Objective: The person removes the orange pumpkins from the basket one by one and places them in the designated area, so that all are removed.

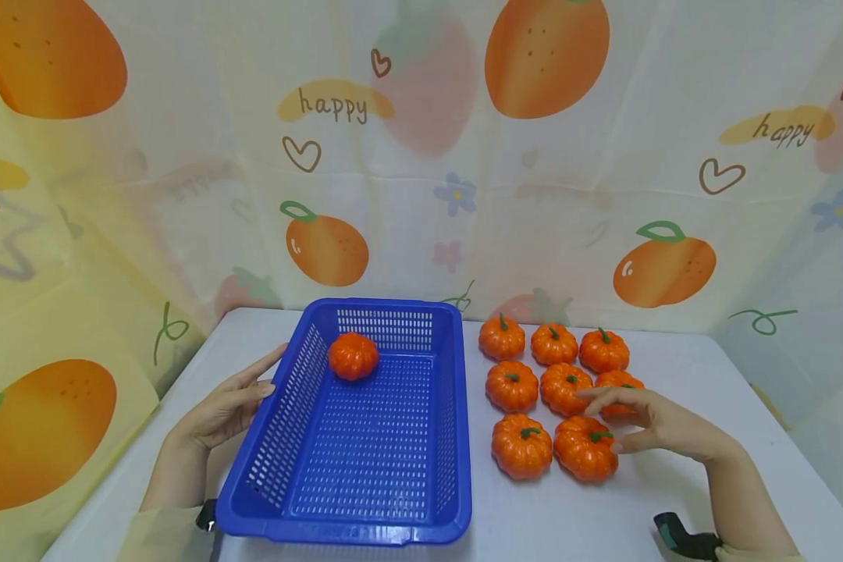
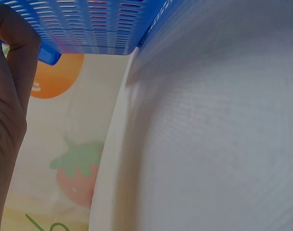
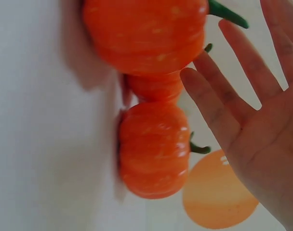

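My left hand [image 1: 218, 417] is at the left side of a blue plastic basket [image 1: 466, 437], its fingertips touching the rim with the fingers fairly straight. One small orange pumpkin [image 1: 353, 357] lies inside the basket, near its back left corner. Several more pumpkins with green stems stand in rows on the right. Over the right side of those rows hovers my right hand [image 1: 663, 421], fingers spread and holding nothing. Its thumb is close to the front right pumpkin [image 1: 585, 451]; the fingers partly cover another pumpkin [image 1: 620, 380]. The right wrist view shows the spread fingers [image 3: 219, 101] beside the stems.
A white table [image 1: 506, 523] carries everything. Behind it hangs a fruit-printed cloth [image 1: 421, 203], and a similar yellowish cloth [image 1: 35, 328] covers the left side. The nearest left pumpkin [image 1: 522, 446] sits a short way from the basket's right wall.
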`<state>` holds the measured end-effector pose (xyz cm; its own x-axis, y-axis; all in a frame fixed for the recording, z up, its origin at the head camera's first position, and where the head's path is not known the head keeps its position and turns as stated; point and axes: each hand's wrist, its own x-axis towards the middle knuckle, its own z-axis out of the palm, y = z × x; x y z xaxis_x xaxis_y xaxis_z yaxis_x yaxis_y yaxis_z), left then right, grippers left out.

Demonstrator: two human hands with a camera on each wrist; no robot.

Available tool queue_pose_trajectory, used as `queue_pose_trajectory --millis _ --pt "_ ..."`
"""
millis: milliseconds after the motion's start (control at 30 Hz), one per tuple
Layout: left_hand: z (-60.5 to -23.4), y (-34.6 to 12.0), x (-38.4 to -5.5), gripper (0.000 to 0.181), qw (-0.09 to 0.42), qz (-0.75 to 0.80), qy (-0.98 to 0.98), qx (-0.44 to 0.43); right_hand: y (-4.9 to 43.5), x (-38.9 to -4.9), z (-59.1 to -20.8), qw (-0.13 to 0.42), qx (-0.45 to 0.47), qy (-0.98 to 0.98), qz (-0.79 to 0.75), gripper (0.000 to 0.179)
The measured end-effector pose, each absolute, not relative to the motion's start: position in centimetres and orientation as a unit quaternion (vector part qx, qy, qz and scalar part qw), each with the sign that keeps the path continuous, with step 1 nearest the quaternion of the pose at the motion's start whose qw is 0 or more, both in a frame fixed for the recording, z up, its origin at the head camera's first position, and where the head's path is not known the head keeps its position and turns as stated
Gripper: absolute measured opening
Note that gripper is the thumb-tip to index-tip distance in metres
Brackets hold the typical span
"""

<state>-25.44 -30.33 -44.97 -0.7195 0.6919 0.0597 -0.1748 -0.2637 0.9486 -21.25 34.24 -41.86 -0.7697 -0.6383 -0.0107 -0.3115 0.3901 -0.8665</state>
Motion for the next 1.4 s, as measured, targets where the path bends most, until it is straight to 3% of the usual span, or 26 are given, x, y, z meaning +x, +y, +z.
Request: queue_pose_trajectory --millis 333,733,1400 --pt "-45.1 -30.3 -25.5 0.064 0.288 0.753 0.535 0.255 32.5 -22.2 -39.7 0.142 -0.297 0.831 -0.448 0.035" --pt "-44.9 -30.3 -25.6 0.065 0.291 0.756 0.53 0.251 28.0 -24.0 -36.7 0.036 -0.267 0.827 -0.494 0.036" --pt "-45.0 -30.2 -25.6 0.066 0.291 0.761 0.524 0.249 16.9 -27.5 -33.7 0.04 -0.22 0.808 -0.545 0.055"
